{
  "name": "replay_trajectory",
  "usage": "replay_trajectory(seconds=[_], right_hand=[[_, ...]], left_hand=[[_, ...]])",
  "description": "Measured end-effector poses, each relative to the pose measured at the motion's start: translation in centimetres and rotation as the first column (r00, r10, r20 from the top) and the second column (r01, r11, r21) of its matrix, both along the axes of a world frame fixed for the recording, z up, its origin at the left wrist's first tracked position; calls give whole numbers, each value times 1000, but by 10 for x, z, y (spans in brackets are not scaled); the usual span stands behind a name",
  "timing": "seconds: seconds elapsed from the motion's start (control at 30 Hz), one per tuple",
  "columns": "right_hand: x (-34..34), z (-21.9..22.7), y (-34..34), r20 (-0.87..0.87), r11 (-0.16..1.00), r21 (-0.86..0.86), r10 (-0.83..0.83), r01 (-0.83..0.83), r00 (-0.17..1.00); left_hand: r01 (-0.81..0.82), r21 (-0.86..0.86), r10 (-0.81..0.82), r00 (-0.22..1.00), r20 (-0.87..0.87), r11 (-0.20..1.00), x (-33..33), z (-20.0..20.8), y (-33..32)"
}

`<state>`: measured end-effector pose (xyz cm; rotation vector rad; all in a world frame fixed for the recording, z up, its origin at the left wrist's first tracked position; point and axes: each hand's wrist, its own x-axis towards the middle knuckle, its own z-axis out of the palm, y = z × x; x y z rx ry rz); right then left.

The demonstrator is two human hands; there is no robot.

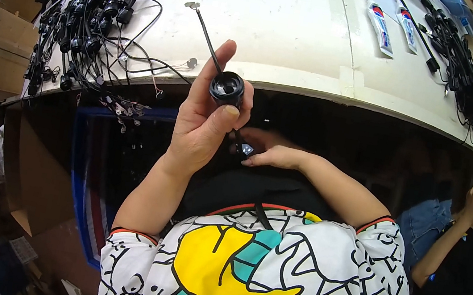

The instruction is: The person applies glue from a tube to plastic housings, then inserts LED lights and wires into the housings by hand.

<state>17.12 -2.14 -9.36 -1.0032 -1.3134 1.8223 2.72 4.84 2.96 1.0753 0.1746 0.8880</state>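
Observation:
In front of me, at the table's near edge, my left hand point(207, 114) is closed round a black cylindrical housing point(226, 88). Its open, hollow end faces up, and my thumb presses on the near side. A thin dark cable point(207, 39) sticks out past the housing toward the table and ends in a small pale metal piece point(192, 6). Lower and to the right, my right hand point(270, 152) has its fingers bent round a black cable point(241, 143) below the housing. A small shiny bluish-white piece point(247, 148) shows at those fingertips. Part of the right fingers is in shadow.
Bundles of black cables with round housings point(106, 7) lie on the white table point(279, 42) at left, some hanging over its edge. Two tubes point(381, 31) and more cables point(450, 64) lie at right. A blue-rimmed crate point(79, 171) stands below left. Other people sit at both sides.

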Motion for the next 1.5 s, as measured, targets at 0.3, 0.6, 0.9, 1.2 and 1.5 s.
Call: replay_trajectory(seconds=[0.3, 0.6, 0.9, 1.2, 1.5], right_hand=[[11, -24, 4, 217, 996, -75, -29, 46, 976], [-8, 0, 0, 88, 999, 8, 44, -45, 995], [-6, -30, 4, 521, 926, 331, -17, -183, 854], [-6, -51, 2, 585, 991, 76, 47, -113, 810], [-10, -50, -10, 462, 884, 454, -339, 110, 819]], left_hand=[[13, 127, -13, 1000, 4, 992, 4, 8, 4], [55, 83, -52, 998, -37, 995, 0, 14, 1], [29, 175, -30, 1000, 3, 984, -10, 17, -3], [77, 223, -71, 997, -33, 972, -12, 13, -5], [-17, 177, 30, 997, -69, 984, -6, -14, 1]])
